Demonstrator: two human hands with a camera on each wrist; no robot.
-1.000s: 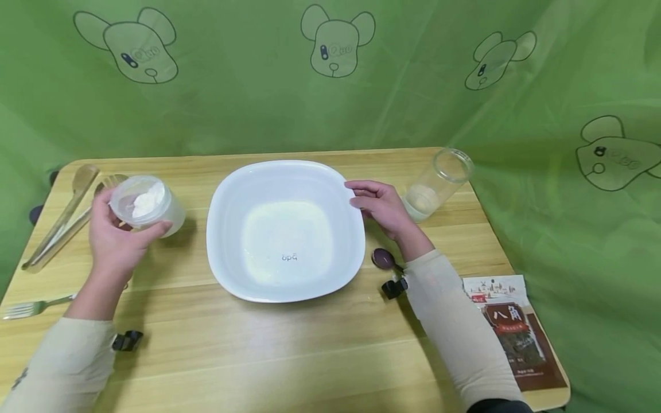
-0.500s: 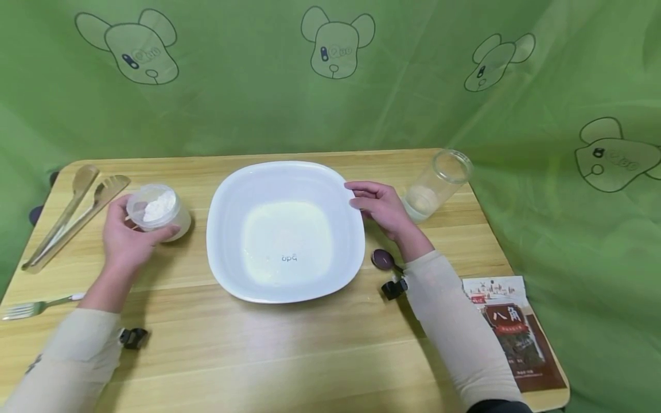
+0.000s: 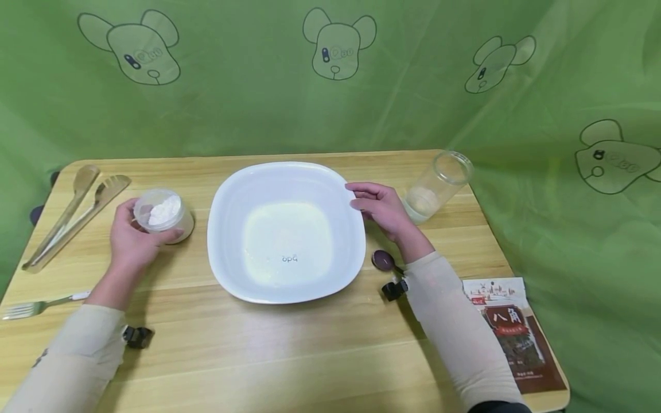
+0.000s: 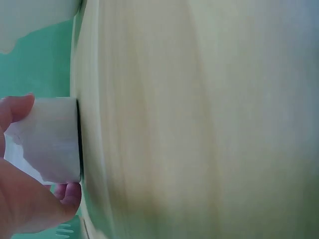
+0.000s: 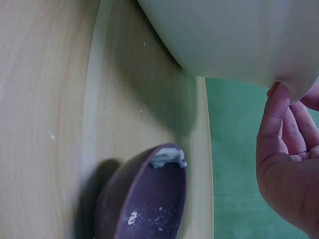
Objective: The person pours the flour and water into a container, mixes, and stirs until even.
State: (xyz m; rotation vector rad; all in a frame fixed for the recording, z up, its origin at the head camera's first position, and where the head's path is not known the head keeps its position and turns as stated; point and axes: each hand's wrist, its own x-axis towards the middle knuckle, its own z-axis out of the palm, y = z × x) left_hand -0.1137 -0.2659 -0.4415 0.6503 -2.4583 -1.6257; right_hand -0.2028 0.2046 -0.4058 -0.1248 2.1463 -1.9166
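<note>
My left hand [image 3: 135, 238] grips a clear plastic tub [image 3: 178, 221] with white powder in it, left of the white basin [image 3: 289, 289]. In the left wrist view the tub [image 4: 52, 139] sits right at the tabletop, thumb on one side and fingers on the other. My right hand [image 3: 384, 209] pinches the basin's right rim. From the right wrist view, thumb and fingers meet at the edge of the basin wall [image 5: 234, 40]. Close to that wrist lies a purple spoon [image 3: 383, 260]; its bowl [image 5: 149, 199] carries white residue.
A tall glass jar [image 3: 436, 183] with pale contents stands behind my right hand. Wooden utensils [image 3: 67, 218] and a green-and-white fork [image 3: 31, 308] lie at the left. A brown spice packet [image 3: 516, 338] is at the right table edge; green cloth [image 3: 248, 109] hangs behind.
My left hand has brought the tub to the right and down toward the tabletop, tilting it more upright. The right hand stays on the basin rim.
</note>
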